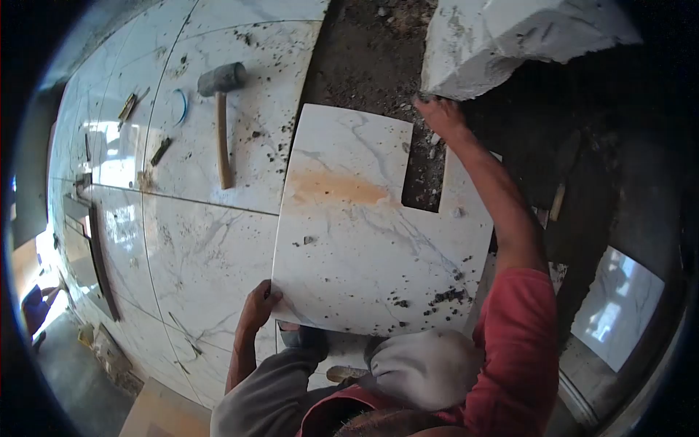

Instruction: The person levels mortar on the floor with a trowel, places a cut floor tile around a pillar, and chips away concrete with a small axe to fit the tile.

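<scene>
A large white marble-look tile with grey veins and a notch cut into its far right side lies in front of me. It carries an orange-brown stain and dark crumbs of dirt. My left hand is closed on the tile's near left edge, thumb on top. Beyond the notch, my right hand reaches to the foot of a rough white pillar. Its fingers are curled together over the dirt; what they hold, if anything, is hidden. Dark loose soil with small stones shows around the pillar and inside the notch.
A rubber mallet with a wooden handle lies on the laid floor tiles to the left, near a blue ring. At the right are a trowel and a tile piece. Another person's hand shows at far left.
</scene>
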Action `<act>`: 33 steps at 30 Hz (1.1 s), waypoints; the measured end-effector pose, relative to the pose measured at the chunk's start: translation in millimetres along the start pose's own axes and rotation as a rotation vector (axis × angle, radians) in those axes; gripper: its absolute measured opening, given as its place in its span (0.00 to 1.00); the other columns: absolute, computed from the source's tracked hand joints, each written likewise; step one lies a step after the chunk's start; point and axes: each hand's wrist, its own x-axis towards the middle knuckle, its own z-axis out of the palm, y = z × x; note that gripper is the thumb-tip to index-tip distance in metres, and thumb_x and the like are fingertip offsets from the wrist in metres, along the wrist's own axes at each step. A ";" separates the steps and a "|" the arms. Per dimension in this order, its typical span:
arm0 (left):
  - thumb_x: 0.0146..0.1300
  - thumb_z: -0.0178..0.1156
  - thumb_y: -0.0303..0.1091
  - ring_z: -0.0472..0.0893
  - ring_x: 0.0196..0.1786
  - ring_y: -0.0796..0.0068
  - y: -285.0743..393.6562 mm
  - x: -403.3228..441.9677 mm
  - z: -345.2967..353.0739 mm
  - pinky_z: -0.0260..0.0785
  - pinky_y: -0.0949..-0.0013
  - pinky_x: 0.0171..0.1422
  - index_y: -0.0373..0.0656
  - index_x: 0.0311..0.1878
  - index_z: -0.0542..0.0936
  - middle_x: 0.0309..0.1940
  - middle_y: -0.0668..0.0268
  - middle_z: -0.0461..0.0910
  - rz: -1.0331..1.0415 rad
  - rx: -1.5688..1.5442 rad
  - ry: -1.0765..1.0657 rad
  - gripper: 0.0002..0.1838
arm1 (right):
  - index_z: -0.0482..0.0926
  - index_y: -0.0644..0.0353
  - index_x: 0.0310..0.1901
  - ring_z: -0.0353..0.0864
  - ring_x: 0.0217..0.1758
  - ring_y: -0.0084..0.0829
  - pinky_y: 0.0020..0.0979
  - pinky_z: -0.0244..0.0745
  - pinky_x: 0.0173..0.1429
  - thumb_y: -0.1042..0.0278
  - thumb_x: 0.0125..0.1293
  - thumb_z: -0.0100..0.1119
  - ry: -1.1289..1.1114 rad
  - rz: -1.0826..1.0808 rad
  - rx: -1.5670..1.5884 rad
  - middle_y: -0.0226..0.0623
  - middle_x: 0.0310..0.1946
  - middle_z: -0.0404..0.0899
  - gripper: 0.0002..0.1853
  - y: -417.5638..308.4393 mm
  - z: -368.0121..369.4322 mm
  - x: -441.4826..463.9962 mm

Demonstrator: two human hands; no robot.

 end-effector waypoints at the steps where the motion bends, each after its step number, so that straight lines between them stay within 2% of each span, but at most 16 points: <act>1: 0.56 0.60 0.35 0.77 0.33 0.64 4.2 -3.8 -0.8 0.67 0.62 0.40 0.33 0.45 0.75 0.30 0.53 0.79 -0.008 -0.011 0.000 0.17 | 0.70 0.45 0.58 0.81 0.42 0.48 0.48 0.77 0.45 0.71 0.64 0.44 -0.004 -0.012 -0.003 0.45 0.39 0.79 0.20 -0.9 -2.3 0.3; 4: 0.58 0.59 0.35 0.77 0.32 0.62 10.5 -4.0 -2.7 0.67 0.63 0.39 0.33 0.45 0.75 0.29 0.53 0.78 0.018 0.038 0.017 0.16 | 0.72 0.48 0.52 0.82 0.37 0.47 0.47 0.77 0.41 0.71 0.64 0.45 0.008 -0.049 -0.067 0.49 0.34 0.80 0.15 1.7 -6.8 6.3; 8: 0.59 0.59 0.36 0.77 0.32 0.61 7.5 -2.6 -2.9 0.68 0.62 0.39 0.33 0.45 0.74 0.29 0.52 0.78 0.041 -0.011 0.033 0.16 | 0.72 0.48 0.50 0.82 0.34 0.48 0.48 0.76 0.39 0.69 0.63 0.45 -0.047 -0.024 -0.040 0.47 0.29 0.80 0.14 -6.5 -4.7 13.4; 12: 0.59 0.58 0.35 0.78 0.34 0.62 5.5 -5.4 -0.7 0.69 0.61 0.41 0.33 0.47 0.74 0.31 0.52 0.79 0.066 -0.069 0.043 0.17 | 0.72 0.52 0.50 0.81 0.40 0.47 0.49 0.74 0.44 0.69 0.63 0.47 -0.114 0.060 -0.005 0.47 0.33 0.80 0.13 -5.9 -12.6 2.4; 14: 0.59 0.57 0.34 0.79 0.35 0.63 7.3 -5.3 -2.1 0.69 0.62 0.42 0.33 0.48 0.74 0.32 0.52 0.79 0.059 -0.085 0.027 0.17 | 0.72 0.58 0.50 0.78 0.49 0.47 0.47 0.73 0.50 0.68 0.62 0.50 0.236 -0.060 0.126 0.49 0.40 0.78 0.14 -2.8 7.1 -25.7; 15: 0.60 0.57 0.34 0.79 0.36 0.65 7.3 -4.9 -1.3 0.69 0.63 0.43 0.33 0.48 0.74 0.33 0.51 0.80 0.042 -0.096 0.015 0.17 | 0.72 0.58 0.50 0.78 0.49 0.47 0.47 0.73 0.50 0.68 0.62 0.50 0.217 -0.040 0.111 0.49 0.40 0.78 0.14 -3.3 0.7 -49.1; 17: 0.59 0.56 0.32 0.79 0.38 0.69 -0.1 -1.0 2.7 0.70 0.66 0.45 0.33 0.49 0.74 0.35 0.55 0.81 0.037 -0.150 -0.005 0.16 | 0.74 0.63 0.48 0.72 0.57 0.48 0.46 0.70 0.56 0.65 0.60 0.53 0.433 0.167 0.391 0.51 0.49 0.74 0.16 -4.8 -13.9 -115.1; 19: 0.59 0.56 0.32 0.78 0.38 0.70 11.0 -1.5 -1.2 0.70 0.66 0.45 0.33 0.49 0.74 0.36 0.56 0.81 -0.009 -0.128 -0.037 0.17 | 0.75 0.65 0.49 0.69 0.59 0.52 0.47 0.67 0.59 0.56 0.60 0.56 0.440 0.475 0.244 0.55 0.54 0.71 0.22 17.5 15.4 -201.8; 20: 0.59 0.56 0.32 0.78 0.38 0.70 9.7 -0.5 0.9 0.70 0.66 0.45 0.33 0.49 0.74 0.36 0.56 0.81 0.002 -0.121 -0.063 0.17 | 0.75 0.65 0.49 0.70 0.57 0.53 0.49 0.65 0.60 0.55 0.58 0.59 0.275 0.684 0.087 0.54 0.53 0.72 0.23 30.5 48.7 -254.0; 22: 0.59 0.57 0.32 0.79 0.39 0.69 7.0 0.6 0.2 0.70 0.66 0.45 0.33 0.49 0.75 0.36 0.55 0.80 0.039 -0.110 -0.036 0.17 | 0.73 0.66 0.50 0.72 0.55 0.53 0.51 0.63 0.61 0.52 0.57 0.62 0.000 1.084 0.084 0.53 0.51 0.74 0.27 47.9 69.5 -328.7; 23: 0.59 0.57 0.32 0.79 0.39 0.69 5.6 1.1 -0.3 0.70 0.66 0.45 0.33 0.49 0.75 0.36 0.55 0.80 0.046 -0.101 -0.038 0.17 | 0.72 0.66 0.51 0.72 0.55 0.52 0.51 0.62 0.61 0.50 0.57 0.61 -0.110 1.276 0.244 0.54 0.51 0.73 0.28 49.9 67.8 -355.6; 24: 0.59 0.57 0.33 0.79 0.38 0.68 2.6 3.2 -0.1 0.70 0.65 0.45 0.33 0.49 0.75 0.35 0.55 0.80 0.068 -0.094 -0.043 0.17 | 0.72 0.67 0.51 0.73 0.54 0.51 0.48 0.65 0.59 0.50 0.60 0.59 -0.165 1.307 0.228 0.54 0.51 0.73 0.28 54.0 86.8 -385.4; 25: 0.59 0.57 0.33 0.79 0.38 0.67 -0.8 3.4 -0.4 0.70 0.64 0.45 0.33 0.49 0.75 0.35 0.55 0.80 0.085 -0.090 -0.038 0.17 | 0.72 0.68 0.52 0.73 0.54 0.50 0.46 0.67 0.58 0.50 0.62 0.57 -0.219 1.327 0.218 0.54 0.51 0.73 0.27 56.4 111.7 -411.5; 28: 0.59 0.57 0.34 0.79 0.37 0.65 -10.2 6.4 1.2 0.70 0.63 0.44 0.33 0.48 0.75 0.34 0.54 0.80 0.035 -0.057 -0.027 0.17 | 0.71 0.68 0.53 0.74 0.55 0.46 0.42 0.71 0.52 0.52 0.68 0.50 0.165 1.166 0.532 0.52 0.51 0.73 0.25 56.4 125.6 -423.4; 29: 0.59 0.57 0.34 0.79 0.37 0.65 -10.9 3.5 -1.3 0.70 0.63 0.44 0.33 0.48 0.75 0.34 0.54 0.80 0.032 -0.058 -0.005 0.17 | 0.71 0.68 0.53 0.74 0.53 0.47 0.42 0.72 0.51 0.54 0.68 0.49 0.146 1.113 0.541 0.53 0.50 0.74 0.23 53.2 116.4 -412.1; 33: 0.59 0.57 0.36 0.77 0.34 0.65 -2.7 0.8 -0.5 0.68 0.62 0.41 0.33 0.45 0.74 0.31 0.53 0.79 0.114 0.015 0.010 0.16 | 0.70 0.66 0.53 0.77 0.46 0.49 0.41 0.73 0.47 0.61 0.69 0.48 0.065 0.919 0.528 0.55 0.44 0.76 0.18 32.0 -0.9 -349.6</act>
